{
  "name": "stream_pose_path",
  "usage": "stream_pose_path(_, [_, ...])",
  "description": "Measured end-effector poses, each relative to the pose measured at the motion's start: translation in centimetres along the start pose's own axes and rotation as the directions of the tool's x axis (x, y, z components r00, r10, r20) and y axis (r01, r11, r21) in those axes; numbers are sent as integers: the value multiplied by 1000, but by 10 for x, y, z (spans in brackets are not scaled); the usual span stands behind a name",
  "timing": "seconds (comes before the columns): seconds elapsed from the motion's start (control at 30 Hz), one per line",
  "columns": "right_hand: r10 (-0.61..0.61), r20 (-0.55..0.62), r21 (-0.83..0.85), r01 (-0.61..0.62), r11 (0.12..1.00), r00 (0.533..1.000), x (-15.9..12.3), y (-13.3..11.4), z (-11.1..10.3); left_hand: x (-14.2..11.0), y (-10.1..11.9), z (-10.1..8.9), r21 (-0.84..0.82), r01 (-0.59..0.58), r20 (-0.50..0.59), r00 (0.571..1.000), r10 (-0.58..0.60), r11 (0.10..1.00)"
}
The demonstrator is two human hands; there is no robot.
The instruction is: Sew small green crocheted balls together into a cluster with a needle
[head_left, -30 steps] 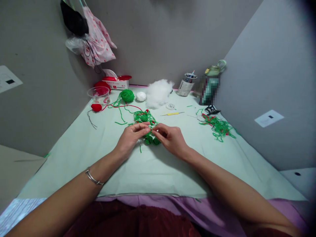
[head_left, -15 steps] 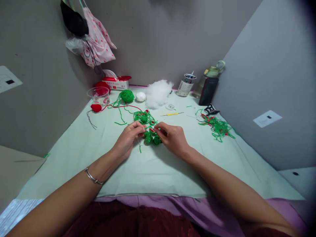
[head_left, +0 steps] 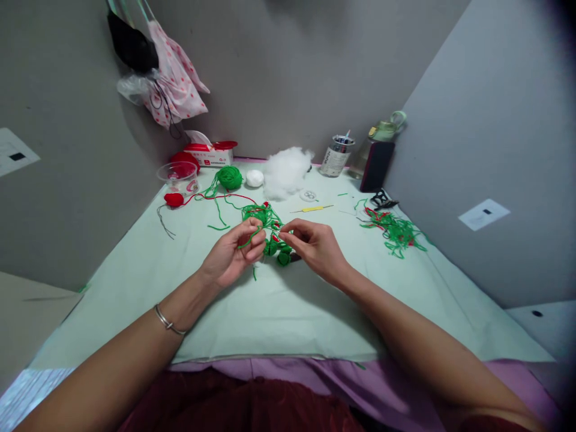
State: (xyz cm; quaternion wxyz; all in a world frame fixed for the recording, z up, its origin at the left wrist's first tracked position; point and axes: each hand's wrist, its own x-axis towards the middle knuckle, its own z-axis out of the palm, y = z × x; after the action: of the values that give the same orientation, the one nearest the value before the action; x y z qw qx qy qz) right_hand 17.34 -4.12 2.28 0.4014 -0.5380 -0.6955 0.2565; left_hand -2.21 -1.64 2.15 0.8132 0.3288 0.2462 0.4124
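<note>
My left hand point(head_left: 238, 252) is closed in a pinch on a strand of green yarn point(head_left: 248, 239), whose end hangs over the fingers. To its right, my right hand point(head_left: 315, 243) has thumb and forefinger pressed together; whatever is between them is too small to make out. Below and between the hands lie small green crocheted pieces point(head_left: 283, 258) with bits of red, partly hidden by the fingers. Just beyond the hands sits a loose heap of green yarn point(head_left: 254, 213) with some red in it. A yellow-handled crochet hook point(head_left: 312, 209) lies behind my right hand.
Toward the back stand a green yarn ball point(head_left: 229, 177), a white ball point(head_left: 254, 178), fluffy white stuffing point(head_left: 288, 174), a pen cup point(head_left: 336, 157), a phone point(head_left: 377, 167) and a bottle point(head_left: 384, 130). Yarn scraps point(head_left: 398, 233) lie right; a plastic tub point(head_left: 177, 177) and red yarn piece point(head_left: 173, 200) left.
My left hand has turned palm-up and drawn slightly back from the green pieces, with the green strand now showing across its fingers. My right hand stays nearly in place, its pinch a little more visible.
</note>
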Motion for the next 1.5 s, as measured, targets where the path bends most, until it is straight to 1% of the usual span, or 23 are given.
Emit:
stream_pose_path(0.07, [9,8,61,-9,998,1000,1,-2,-2,0,-1,-1,131,-62,-60,996,71,989])
stream_pose_path(0.13, [15,26,117,-17,993,1000,2,-5,-5,1,-4,-3,322,-124,-84,984,159,938])
stream_pose_path(0.17, [21,34,143,-26,989,999,2,-6,-6,2,-7,-4,409,-142,-61,981,182,901])
stream_pose_path(0.23, [34,38,199,-41,979,999,3,-9,-9,3,-11,-6,522,-157,31,986,165,839])
stream_pose_path(0.33, [51,12,297,-52,953,999,5,-12,-15,5,-17,-9,572,-165,121,986,116,804])
stream_pose_path(0.43, [72,-30,423,-53,905,997,7,-14,-20,6,-22,-11,579,-185,133,982,132,794])
stream_pose_path(0.5, [92,-25,526,-65,848,995,7,-15,-23,7,-23,-12,588,-188,139,982,131,786])
stream_pose_path(0.63, [119,98,692,-153,706,988,6,-18,-28,5,-21,-10,611,-183,146,982,118,770])
stream_pose_path(0.73, [109,164,721,-195,664,980,7,-20,-36,6,-18,-10,683,-208,116,977,178,700])
stream_pose_path(0.8, [108,135,703,-172,690,985,8,-20,-44,8,-16,-11,770,-240,111,963,246,592])
stream_pose_path(0.83, [110,109,691,-155,706,988,9,-20,-48,9,-15,-12,819,-266,138,951,276,508])
stream_pose_path(0.9, [114,58,674,-123,728,992,11,-19,-56,12,-15,-15,897,-335,247,921,300,289])
stream_pose_path(0.97, [119,19,670,-102,735,993,13,-17,-62,16,-17,-17,915,-398,367,891,268,69])
stream_pose_path(1.0, [124,11,670,-99,736,992,14,-15,-64,18,-18,-18,907,-421,412,877,247,-19])
stream_pose_path(1.07, [129,21,671,-109,733,991,16,-11,-65,24,-19,-19,887,-441,462,859,220,-140])
stream_pose_path(1.13, [132,49,669,-131,732,990,18,-7,-64,31,-18,-17,875,-444,478,855,201,-193])
stream_pose_path(1.2, [132,62,652,-140,745,989,19,-4,-63,37,-12,-13,891,-429,452,869,204,-149])
stream_pose_path(1.23, [131,57,637,-137,758,990,20,-2,-62,40,-7,-10,908,-412,419,882,217,-81])
stream_pose_path(1.3, [128,30,606,-120,786,991,20,0,-61,44,4,-2,925,-347,301,917,263,153])
stream_pose_path(1.33, [123,16,596,-109,796,992,20,1,-61,45,10,2,902,-299,226,942,249,310])
stream_pose_path(1.4, [109,6,585,-92,806,994,19,1,-61,44,19,10,770,-244,134,965,225,589])
stream_pose_path(1.43, [101,9,581,-87,809,995,19,1,-61,43,22,13,689,-231,105,970,221,687])
stream_pose_path(1.5, [83,22,578,-80,812,996,17,0,-60,41,24,17,552,-231,60,969,239,801])
